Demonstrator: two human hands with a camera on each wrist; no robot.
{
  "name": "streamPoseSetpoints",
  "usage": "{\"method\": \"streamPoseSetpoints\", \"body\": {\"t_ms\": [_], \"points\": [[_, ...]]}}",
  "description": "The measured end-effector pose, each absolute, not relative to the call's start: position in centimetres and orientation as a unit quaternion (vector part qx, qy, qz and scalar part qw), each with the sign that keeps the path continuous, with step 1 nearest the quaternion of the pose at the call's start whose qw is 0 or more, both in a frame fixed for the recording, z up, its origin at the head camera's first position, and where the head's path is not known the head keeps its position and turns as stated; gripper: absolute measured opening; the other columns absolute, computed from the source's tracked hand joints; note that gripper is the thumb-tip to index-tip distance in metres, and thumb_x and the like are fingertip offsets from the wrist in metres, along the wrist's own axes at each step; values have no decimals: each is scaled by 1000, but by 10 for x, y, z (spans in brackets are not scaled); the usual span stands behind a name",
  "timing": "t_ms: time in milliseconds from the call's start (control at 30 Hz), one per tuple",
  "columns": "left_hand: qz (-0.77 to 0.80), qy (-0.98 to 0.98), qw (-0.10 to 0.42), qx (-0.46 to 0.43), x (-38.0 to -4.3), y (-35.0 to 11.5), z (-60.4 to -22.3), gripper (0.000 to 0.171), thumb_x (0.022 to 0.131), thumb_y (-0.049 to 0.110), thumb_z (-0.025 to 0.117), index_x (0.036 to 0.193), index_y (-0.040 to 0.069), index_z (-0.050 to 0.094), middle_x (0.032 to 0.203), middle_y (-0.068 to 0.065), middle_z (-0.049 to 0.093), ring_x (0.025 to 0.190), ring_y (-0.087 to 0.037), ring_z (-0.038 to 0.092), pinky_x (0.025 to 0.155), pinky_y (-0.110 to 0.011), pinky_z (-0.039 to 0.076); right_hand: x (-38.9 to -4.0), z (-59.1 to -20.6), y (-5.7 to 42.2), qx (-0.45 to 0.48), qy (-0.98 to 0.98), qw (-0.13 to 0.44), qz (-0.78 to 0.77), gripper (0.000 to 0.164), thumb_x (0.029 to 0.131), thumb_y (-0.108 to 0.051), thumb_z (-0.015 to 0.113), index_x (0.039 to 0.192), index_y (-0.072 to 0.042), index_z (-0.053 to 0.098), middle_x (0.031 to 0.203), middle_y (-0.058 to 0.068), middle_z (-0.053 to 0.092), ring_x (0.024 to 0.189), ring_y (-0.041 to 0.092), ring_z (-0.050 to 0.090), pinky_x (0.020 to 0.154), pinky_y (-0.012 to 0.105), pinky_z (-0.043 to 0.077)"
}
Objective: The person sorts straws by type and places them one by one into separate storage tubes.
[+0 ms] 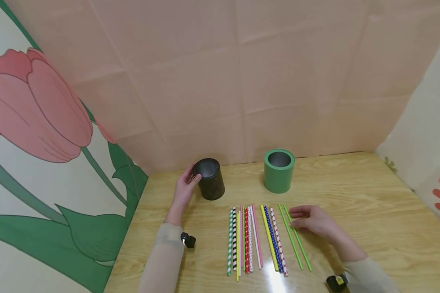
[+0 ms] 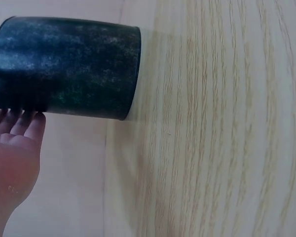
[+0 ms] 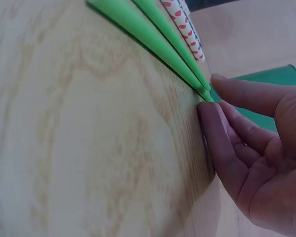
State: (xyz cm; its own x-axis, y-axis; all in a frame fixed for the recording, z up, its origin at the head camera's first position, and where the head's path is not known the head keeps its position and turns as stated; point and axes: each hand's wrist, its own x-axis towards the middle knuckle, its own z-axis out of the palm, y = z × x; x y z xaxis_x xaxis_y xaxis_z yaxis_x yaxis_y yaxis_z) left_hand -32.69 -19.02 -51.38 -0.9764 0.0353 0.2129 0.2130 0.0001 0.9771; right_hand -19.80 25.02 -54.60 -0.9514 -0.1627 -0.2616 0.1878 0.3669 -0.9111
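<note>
In the head view, my left hand [image 1: 186,185] touches the left side of a black cylindrical cup [image 1: 212,185], thumb near its rim. The left wrist view shows the fingers nearly straight, their tips against the wall of the dark cup [image 2: 69,66]. My right hand [image 1: 313,219] is at the upper part of two plain green straws [image 1: 296,236], which lie on the table. In the right wrist view, the thumb and forefinger of the right hand [image 3: 261,143] stand on either side of the green straws' ends [image 3: 172,54], with a small gap between the fingertips.
A green cup [image 1: 278,179] stands upright at the back. Left of the green straws lie several patterned and plain straws [image 1: 246,240], then a smaller group with a blue dotted straw [image 1: 273,240]. The wooden table [image 1: 352,191] meets a pink backdrop [image 1: 190,101].
</note>
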Motion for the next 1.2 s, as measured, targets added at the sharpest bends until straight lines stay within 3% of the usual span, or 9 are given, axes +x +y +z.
{"method": "streamPoseSetpoints", "body": {"t_ms": [900, 1200], "points": [[-708, -699, 56, -83, -331, -191, -519, 62, 108, 7, 64, 165, 4, 39, 171, -15, 36, 157, -32, 33, 126, -39, 32, -201, -546, 239, 42, 841, 127, -524, 52, 87, -8, 88, 130, 11, 64, 114, 20, 70, 91, 20, 69, 73, 35, 65], [-709, -698, 61, -83, -331, -190, -520, 62, 107, 4, 66, 164, 2, 41, 170, -16, 37, 156, -32, 36, 124, -36, 35, -200, -546, 236, 56, 853, 120, -505, 50, 85, -9, 90, 126, 8, 67, 110, 15, 71, 86, 19, 68, 70, 36, 65]]}}
